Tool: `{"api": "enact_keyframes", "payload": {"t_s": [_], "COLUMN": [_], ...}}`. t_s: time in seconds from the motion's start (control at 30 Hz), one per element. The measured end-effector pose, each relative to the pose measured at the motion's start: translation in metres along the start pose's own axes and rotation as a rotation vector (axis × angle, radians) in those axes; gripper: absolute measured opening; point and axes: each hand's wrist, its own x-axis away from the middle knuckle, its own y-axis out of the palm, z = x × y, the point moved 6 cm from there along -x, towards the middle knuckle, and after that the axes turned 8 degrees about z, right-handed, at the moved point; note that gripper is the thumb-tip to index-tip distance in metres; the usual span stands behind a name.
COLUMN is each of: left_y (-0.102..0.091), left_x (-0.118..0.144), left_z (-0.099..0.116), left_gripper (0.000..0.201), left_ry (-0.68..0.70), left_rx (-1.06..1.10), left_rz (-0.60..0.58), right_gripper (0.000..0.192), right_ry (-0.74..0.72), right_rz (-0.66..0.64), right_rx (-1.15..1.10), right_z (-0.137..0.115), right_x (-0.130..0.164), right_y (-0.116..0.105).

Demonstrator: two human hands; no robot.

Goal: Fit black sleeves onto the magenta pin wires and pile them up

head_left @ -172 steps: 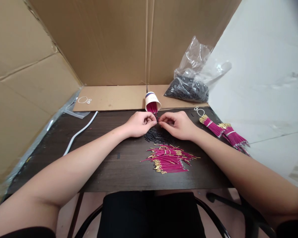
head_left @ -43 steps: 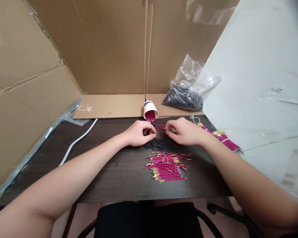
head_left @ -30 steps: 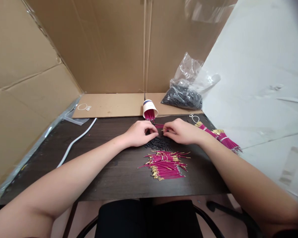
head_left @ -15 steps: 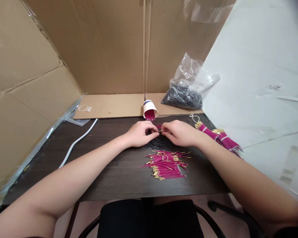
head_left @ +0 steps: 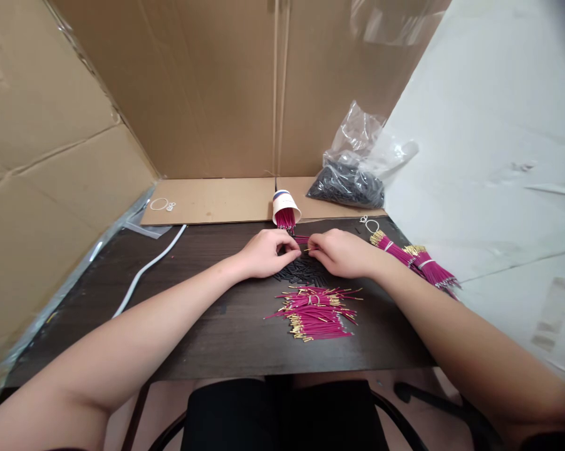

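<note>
My left hand [head_left: 274, 252] is closed in a pinch over the left side of a pile of short black sleeves [head_left: 301, 272]; what its fingertips hold is too small to make out. Across a small gap, my right hand [head_left: 335, 252] pinches a magenta wire with a gold tip that points toward the left hand. Just behind the fingers lie more magenta wires [head_left: 302, 239]. A paper cup [head_left: 285, 200] on its side, its mouth facing me, is filled with magenta wires. In front of the sleeves lies a heap of magenta wires [head_left: 316, 313] with gold ends, part of it banded.
Behind on the right, a clear plastic bag [head_left: 351, 178] of black sleeves rests on a cardboard strip [head_left: 207, 200]. Banded wire bundles [head_left: 421, 263] lie at the table's right. A pale cable [head_left: 146, 266] crosses the left side. Cardboard walls [head_left: 207, 88] enclose the back and left.
The right hand has drawn slightly right, widening the gap between the fingertips. The gold tip in it sits a little farther from the left hand. The left hand barely moved.
</note>
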Motion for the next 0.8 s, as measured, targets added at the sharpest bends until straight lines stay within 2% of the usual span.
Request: {"api": "enact_keyframes", "payload": {"t_s": [0.17,0.4,0.67,0.8], "left_y": [0.0,0.0,-0.002,-0.006], "left_x": [0.0,0.002,0.002,0.0], "left_z": [0.0,0.001,0.003,-0.003], "left_gripper": [0.017,0.021,0.021,0.022], "left_ry": [0.003,0.047,0.058,-0.026], "left_rx": [0.018,0.104,0.176,0.22], "left_rz": [-0.011,-0.016,0.011,0.095], "right_gripper": [0.026,0.018,0.014,0.017], "right_ry": [-0.034,-0.078,-0.104,-0.076], "right_rz": [0.01,0.115,0.121,0.131], "right_rx": [0.107,-0.177,-0.273,-0.328], "right_z": [-0.008,-0.017,-0.019,-0.014], "right_x": [0.0,0.003,0.003,0.003], "right_y": [0.004,-0.007,-0.01,-0.012]}}
